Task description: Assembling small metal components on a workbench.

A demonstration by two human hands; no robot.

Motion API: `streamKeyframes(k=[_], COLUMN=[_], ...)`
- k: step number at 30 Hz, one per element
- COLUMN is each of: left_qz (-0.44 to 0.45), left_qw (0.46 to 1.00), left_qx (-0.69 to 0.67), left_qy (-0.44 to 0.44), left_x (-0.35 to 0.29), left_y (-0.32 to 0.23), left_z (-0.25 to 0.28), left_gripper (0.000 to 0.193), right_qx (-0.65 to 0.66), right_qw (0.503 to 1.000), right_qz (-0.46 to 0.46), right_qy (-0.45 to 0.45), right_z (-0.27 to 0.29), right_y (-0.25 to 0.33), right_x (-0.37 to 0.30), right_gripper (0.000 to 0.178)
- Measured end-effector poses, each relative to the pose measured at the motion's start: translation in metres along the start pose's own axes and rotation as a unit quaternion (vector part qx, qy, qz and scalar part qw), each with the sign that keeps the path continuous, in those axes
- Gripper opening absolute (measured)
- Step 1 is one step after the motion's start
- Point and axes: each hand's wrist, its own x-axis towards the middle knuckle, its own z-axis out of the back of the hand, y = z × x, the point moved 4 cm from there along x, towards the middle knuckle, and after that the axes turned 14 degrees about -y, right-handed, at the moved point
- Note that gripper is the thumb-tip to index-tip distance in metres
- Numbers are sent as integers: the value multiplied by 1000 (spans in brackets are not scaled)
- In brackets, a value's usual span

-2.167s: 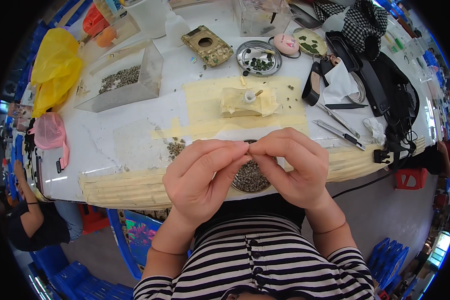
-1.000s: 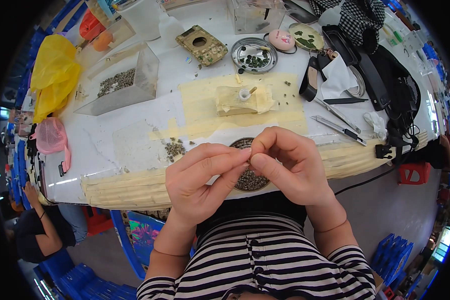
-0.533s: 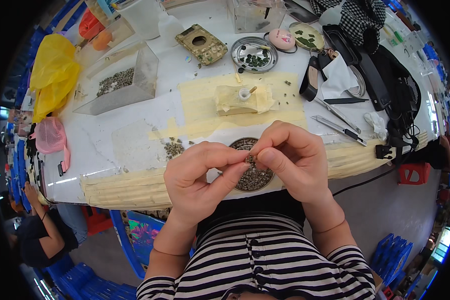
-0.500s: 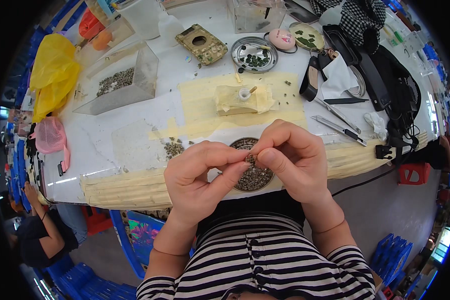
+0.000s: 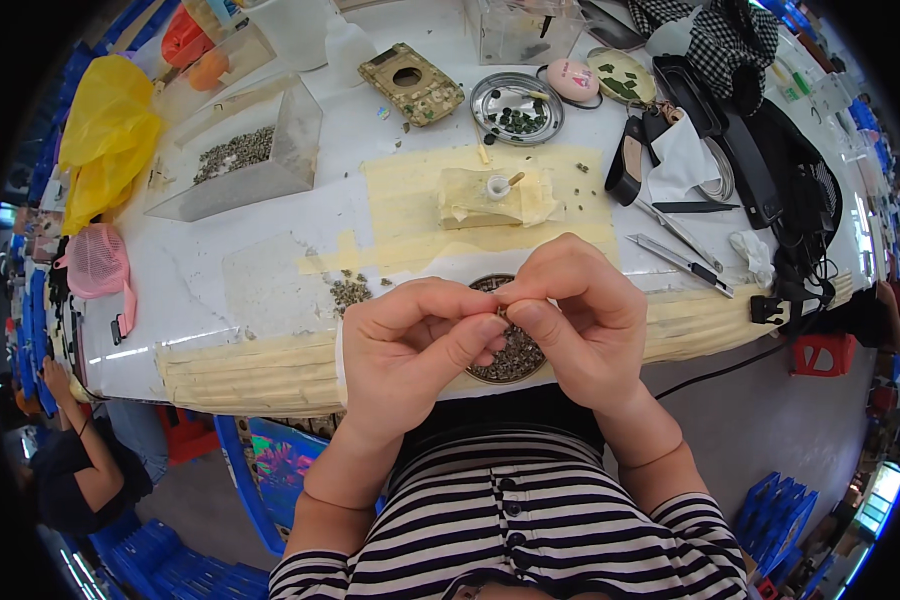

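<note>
My left hand (image 5: 400,350) and my right hand (image 5: 592,335) meet fingertip to fingertip over a round dish (image 5: 473,376) filled with tiny grey-brown parts. Each hand pinches with thumb and forefinger. Whatever sits between the fingertips is too small and too covered to name. Both hands hide much of the dish. A loose heap of the same tiny parts (image 5: 350,290) lies just past my left hand. Beyond the hands, a small white pot (image 5: 497,187) with a stick in it stands on a tape-wrapped block (image 5: 460,212).
Farther back are a camouflage toy tank hull (image 5: 435,98), a metal dish (image 5: 480,85) with dark green pieces and a clear bin (image 5: 295,150) of small parts. Tweezers (image 5: 680,233) and a utility knife (image 5: 680,265) lie at right. A pink strainer (image 5: 98,262) is at left.
Both hands stay pinched together over the dish, with the fingertips closer and the left fingers slightly shifted. The whole view has moved a little.
</note>
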Motion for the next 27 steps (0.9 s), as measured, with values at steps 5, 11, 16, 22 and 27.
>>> streamKeyframes(k=[5,11,16,22,27], left_qz=[21,-25,-16,-6,-14], left_qw=[1000,999,999,999,999], left_qx=[0,31,40,25,19], left_qy=[-4,-7,-14,-23,-22], left_x=[-2,-5,-5,-5,-5], left_y=[-1,-3,-4,-3,-3], left_z=[-2,-4,-5,-5,-8], left_gripper=[15,16,17,18,18], right_qx=[8,73,54,-39,-77], right_qw=[999,991,993,999,996], right_qz=[-32,-113,-103,-13,40], right_qy=[5,12,3,8,-10], right_z=[0,-3,-1,3,4], right_y=[1,0,0,3,6], right_x=[-2,-4,-4,0,1], right_gripper=[8,8,11,13,13])
